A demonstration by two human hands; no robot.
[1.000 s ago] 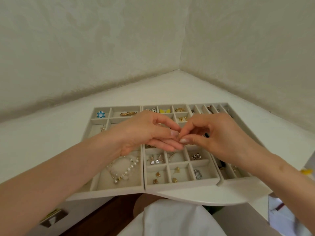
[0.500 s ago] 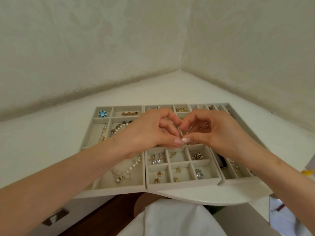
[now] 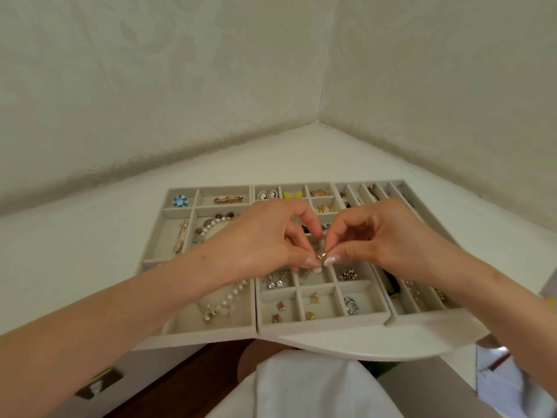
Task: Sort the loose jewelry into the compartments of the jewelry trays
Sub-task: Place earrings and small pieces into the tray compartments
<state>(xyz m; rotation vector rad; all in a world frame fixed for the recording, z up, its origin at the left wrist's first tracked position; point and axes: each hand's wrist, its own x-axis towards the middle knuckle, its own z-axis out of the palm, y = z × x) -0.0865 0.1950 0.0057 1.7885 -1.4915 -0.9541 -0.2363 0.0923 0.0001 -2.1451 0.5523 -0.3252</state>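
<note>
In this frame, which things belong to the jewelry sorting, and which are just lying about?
Part of the job:
left hand and right hand, both pinching the small gold piece
left tray, middle tray, right tray, with jewelry already in their compartments

Just lying about:
white cloth
drawer handle
tabletop
</note>
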